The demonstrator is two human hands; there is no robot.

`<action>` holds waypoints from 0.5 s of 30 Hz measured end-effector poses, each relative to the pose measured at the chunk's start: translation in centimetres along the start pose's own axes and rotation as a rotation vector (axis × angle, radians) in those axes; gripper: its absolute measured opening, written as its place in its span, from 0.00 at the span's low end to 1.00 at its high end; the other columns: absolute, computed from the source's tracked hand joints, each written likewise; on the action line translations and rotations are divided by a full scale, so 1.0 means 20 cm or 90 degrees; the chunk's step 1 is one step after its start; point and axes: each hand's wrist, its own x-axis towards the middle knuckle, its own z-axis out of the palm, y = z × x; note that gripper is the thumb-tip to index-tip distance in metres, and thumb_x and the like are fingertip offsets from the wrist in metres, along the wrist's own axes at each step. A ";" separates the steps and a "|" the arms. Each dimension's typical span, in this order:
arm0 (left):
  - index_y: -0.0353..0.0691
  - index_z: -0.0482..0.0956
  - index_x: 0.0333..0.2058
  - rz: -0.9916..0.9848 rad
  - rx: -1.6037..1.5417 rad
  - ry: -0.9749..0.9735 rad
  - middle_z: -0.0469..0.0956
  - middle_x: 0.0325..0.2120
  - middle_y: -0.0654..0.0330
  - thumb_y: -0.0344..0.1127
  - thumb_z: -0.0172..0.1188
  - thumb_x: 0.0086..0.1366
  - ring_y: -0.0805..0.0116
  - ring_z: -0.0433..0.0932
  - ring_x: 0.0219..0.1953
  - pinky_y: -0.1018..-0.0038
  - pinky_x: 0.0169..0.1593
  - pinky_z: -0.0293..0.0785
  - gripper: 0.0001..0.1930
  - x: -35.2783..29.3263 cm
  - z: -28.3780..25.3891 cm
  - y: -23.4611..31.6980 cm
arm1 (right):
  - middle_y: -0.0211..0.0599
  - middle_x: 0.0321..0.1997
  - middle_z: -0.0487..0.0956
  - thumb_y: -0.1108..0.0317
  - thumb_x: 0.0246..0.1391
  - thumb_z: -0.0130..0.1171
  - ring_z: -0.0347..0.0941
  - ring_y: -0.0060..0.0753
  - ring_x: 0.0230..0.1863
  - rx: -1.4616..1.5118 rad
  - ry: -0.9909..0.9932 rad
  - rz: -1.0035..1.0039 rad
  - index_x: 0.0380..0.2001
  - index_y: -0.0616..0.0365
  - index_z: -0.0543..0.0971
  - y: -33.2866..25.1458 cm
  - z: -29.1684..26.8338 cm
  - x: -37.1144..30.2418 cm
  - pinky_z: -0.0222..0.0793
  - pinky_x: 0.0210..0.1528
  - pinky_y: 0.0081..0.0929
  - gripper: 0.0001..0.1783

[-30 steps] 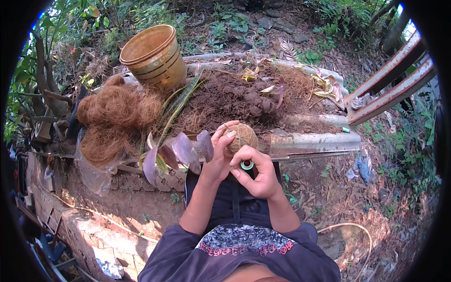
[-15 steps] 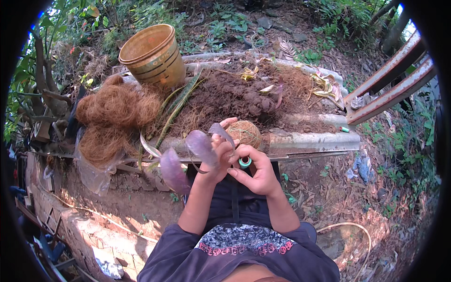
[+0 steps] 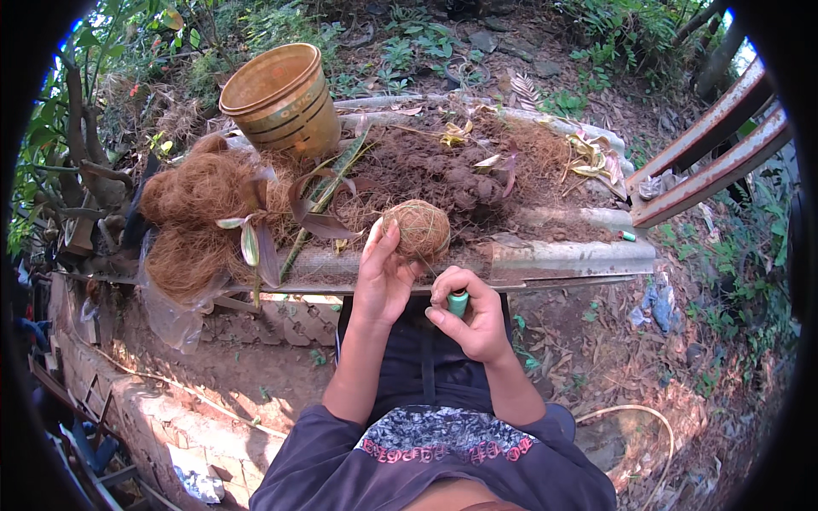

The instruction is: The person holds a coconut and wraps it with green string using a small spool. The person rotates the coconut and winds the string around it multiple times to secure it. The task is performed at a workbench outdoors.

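My left hand (image 3: 383, 285) is closed around the lower left side of a coir-wrapped ball (image 3: 419, 228) with green thread wound over it. A purple-leaved plant (image 3: 319, 224) spreads leftward from beside the ball; its join with the ball is hidden. Just right of and below the ball, my right hand (image 3: 479, 322) grips a green thread spool (image 3: 457, 303) between thumb and fingers. Both hands are at the near edge of the bench, over my lap. A thin thread seems to run from the ball toward the spool.
Brown coir fibre (image 3: 196, 209) is heaped at the left, partly on a clear plastic bag (image 3: 179, 317). Behind it tilts a yellowish bucket (image 3: 290, 111). Dark soil (image 3: 417, 166) covers the middle of the corrugated sheet (image 3: 562, 258). Rusty metal beams (image 3: 716, 162) slant in at right.
The ball has turned and moved slightly left, and its purple leaves have swung from over my left wrist to the far left. My right hand has shifted slightly right, tilting the spool.
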 end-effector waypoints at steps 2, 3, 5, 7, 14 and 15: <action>0.40 0.61 0.54 -0.010 -0.009 0.000 0.72 0.48 0.57 0.40 0.49 0.68 0.65 0.74 0.49 0.66 0.46 0.77 0.19 0.00 0.00 0.00 | 0.29 0.32 0.70 0.78 0.47 0.58 0.65 0.18 0.30 0.018 0.004 -0.013 0.32 0.59 0.72 0.00 -0.01 -0.01 0.61 0.35 0.19 0.07; 0.40 0.61 0.54 -0.013 -0.015 -0.004 0.72 0.48 0.57 0.41 0.48 0.68 0.65 0.74 0.49 0.65 0.47 0.76 0.19 0.00 0.00 -0.01 | 0.29 0.32 0.70 0.78 0.48 0.58 0.65 0.18 0.29 0.027 0.013 -0.017 0.32 0.59 0.72 0.01 -0.01 -0.01 0.61 0.35 0.19 0.08; 0.40 0.61 0.54 -0.028 -0.025 -0.010 0.71 0.48 0.56 0.42 0.47 0.68 0.64 0.73 0.50 0.64 0.49 0.75 0.20 0.00 0.00 0.00 | 0.30 0.33 0.70 0.78 0.48 0.57 0.64 0.18 0.29 0.046 0.032 -0.023 0.32 0.58 0.71 0.02 -0.01 -0.01 0.61 0.36 0.19 0.08; 0.40 0.60 0.55 -0.052 -0.034 -0.014 0.71 0.48 0.56 0.43 0.46 0.69 0.64 0.72 0.51 0.63 0.50 0.74 0.20 0.01 0.00 0.00 | 0.30 0.34 0.70 0.78 0.49 0.57 0.64 0.18 0.29 0.089 0.042 -0.009 0.33 0.58 0.71 0.04 -0.02 -0.01 0.61 0.35 0.18 0.08; 0.40 0.60 0.56 -0.030 0.013 -0.060 0.69 0.50 0.57 0.37 0.53 0.65 0.65 0.71 0.52 0.64 0.53 0.71 0.23 -0.02 0.01 -0.02 | 0.30 0.32 0.67 0.78 0.51 0.53 0.62 0.17 0.29 0.465 0.036 0.110 0.36 0.57 0.67 0.16 -0.08 0.02 0.60 0.28 0.18 0.09; 0.40 0.60 0.56 -0.031 -0.003 -0.054 0.70 0.50 0.57 0.37 0.55 0.65 0.64 0.71 0.52 0.64 0.54 0.70 0.23 -0.02 0.00 -0.02 | 0.30 0.32 0.67 0.77 0.53 0.51 0.61 0.18 0.28 0.519 0.024 0.110 0.36 0.56 0.66 0.15 -0.08 0.02 0.59 0.27 0.18 0.08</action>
